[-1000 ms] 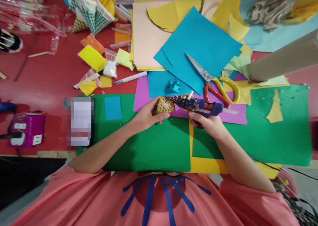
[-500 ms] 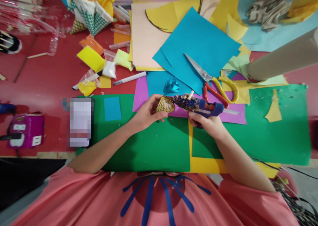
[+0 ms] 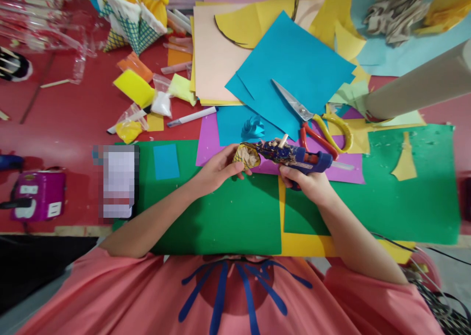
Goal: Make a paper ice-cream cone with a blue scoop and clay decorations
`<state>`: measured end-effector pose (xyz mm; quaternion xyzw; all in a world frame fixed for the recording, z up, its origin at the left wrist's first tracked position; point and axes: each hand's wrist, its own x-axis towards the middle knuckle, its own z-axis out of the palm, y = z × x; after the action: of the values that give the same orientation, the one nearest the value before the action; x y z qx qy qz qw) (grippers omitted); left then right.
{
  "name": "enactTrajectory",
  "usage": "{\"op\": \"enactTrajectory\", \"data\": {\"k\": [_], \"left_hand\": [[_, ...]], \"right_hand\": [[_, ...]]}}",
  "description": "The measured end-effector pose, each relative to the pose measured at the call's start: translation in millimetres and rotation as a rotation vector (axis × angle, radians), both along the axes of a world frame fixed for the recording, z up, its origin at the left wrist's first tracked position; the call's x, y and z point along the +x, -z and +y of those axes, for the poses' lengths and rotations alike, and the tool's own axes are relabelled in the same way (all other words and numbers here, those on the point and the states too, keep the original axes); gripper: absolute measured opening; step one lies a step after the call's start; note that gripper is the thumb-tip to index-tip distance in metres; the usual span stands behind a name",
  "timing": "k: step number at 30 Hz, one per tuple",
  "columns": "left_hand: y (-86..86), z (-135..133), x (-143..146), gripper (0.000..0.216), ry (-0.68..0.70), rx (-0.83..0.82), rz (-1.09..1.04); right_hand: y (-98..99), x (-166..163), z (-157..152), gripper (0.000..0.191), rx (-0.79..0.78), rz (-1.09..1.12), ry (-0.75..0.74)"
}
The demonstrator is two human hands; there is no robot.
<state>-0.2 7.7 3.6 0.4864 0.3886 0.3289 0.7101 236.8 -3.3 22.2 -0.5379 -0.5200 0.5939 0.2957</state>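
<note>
My left hand (image 3: 222,168) is closed around a small yellow cone (image 3: 247,157) with a dark lattice pattern and crumpled pale paper filling its mouth. A blue hot glue gun (image 3: 307,161) lies in the grip of my right hand (image 3: 303,180), its fingers wrapped round the handle. The gun's dark, glue-crusted nozzle points left and meets the upper rim of the cone; whether it touches I cannot tell. A clear glue stick (image 3: 343,166) pokes out of its back end. Just above, a curled blue paper piece (image 3: 253,127) rests on blue paper.
Scissors (image 3: 309,116) with red and yellow handles lie above the glue gun. Green sheets (image 3: 221,217) cover the table beneath my arms. A white marker (image 3: 192,116), clay packets (image 3: 134,87) and a phone (image 3: 118,180) are on the left. A large pale tube (image 3: 419,82) leans at right.
My left hand has turned the cone slightly, so its stuffed mouth faces up more and sits a little to the right. The glue gun has hardly moved.
</note>
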Motion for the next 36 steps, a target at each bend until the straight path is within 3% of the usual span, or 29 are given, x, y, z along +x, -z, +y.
{"op": "enactTrajectory", "data": {"k": [19,36], "left_hand": [[1.8,-0.2,0.0,0.044,-0.027,-0.028,-0.106],[2.3,-1.5,-4.2,0.051,0.011,-0.095,-0.046]], "right_hand": [[-1.7,-1.4,0.2,0.031,-0.01,0.022,-0.007],[-3.6,-1.6,0.1,0.028,-0.021,0.038,-0.021]]}}
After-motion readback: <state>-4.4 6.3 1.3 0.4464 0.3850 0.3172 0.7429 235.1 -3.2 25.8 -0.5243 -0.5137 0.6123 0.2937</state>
